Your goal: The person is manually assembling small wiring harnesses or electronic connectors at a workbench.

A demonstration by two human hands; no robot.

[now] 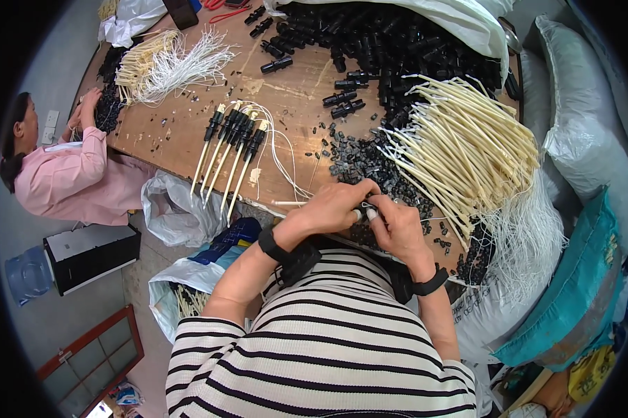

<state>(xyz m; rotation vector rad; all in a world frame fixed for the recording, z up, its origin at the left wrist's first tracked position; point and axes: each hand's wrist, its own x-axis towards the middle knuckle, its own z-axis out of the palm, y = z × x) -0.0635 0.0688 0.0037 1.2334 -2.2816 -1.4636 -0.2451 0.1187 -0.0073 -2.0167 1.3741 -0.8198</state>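
- The left hand (336, 207) is closed around a cream stick (287, 203), whose end pokes out to its left.
- The right hand (399, 228), just beside it, pinches white string (367, 204); the fingertips partly hide it.
- Small black parts (359, 159) lie just beyond both hands.
- More cream sticks (471, 143) are heaped beyond the right hand, to its right.
- Black-sleeved sticks (236, 139) lie left of the left hand.

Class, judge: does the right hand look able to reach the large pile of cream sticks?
Probably yes: the pile of cream sticks lies near the right hand, with only low, loose black parts between.
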